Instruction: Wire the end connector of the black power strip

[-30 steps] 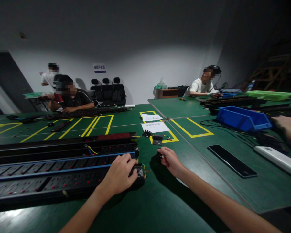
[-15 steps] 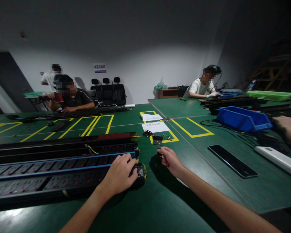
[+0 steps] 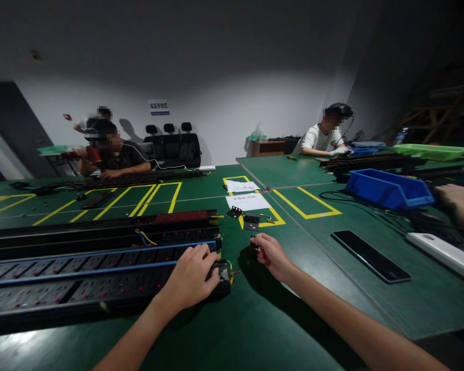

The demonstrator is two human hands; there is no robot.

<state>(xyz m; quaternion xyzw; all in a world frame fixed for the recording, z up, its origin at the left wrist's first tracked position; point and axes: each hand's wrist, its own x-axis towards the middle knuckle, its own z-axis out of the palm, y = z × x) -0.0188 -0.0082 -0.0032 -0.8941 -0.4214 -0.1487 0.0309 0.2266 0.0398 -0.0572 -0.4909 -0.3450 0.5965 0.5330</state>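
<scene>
My left hand (image 3: 193,273) lies over the right end of the nearest black power strip (image 3: 112,288), its fingers bent over the strip's top and its thumb toward the near side. Yellow-green wires (image 3: 231,273) stick out of that end. To the right, just above the table, my right hand (image 3: 268,252) is closed in a pinch on a small black bracket (image 3: 253,244), partly hidden by the fingers. Beyond it lie two similar black brackets, one angled (image 3: 235,212) and one flatter (image 3: 251,222).
More long black strips (image 3: 100,229) lie behind the nearest one. White papers (image 3: 247,201) sit within yellow tape. At right are a phone (image 3: 371,256), a blue bin (image 3: 388,189), a white bar (image 3: 444,255) and another person's hand (image 3: 456,196). Co-workers sit across the table.
Both my hands and the bracket stay in place. A person standing at the back left has shifted slightly to the right.
</scene>
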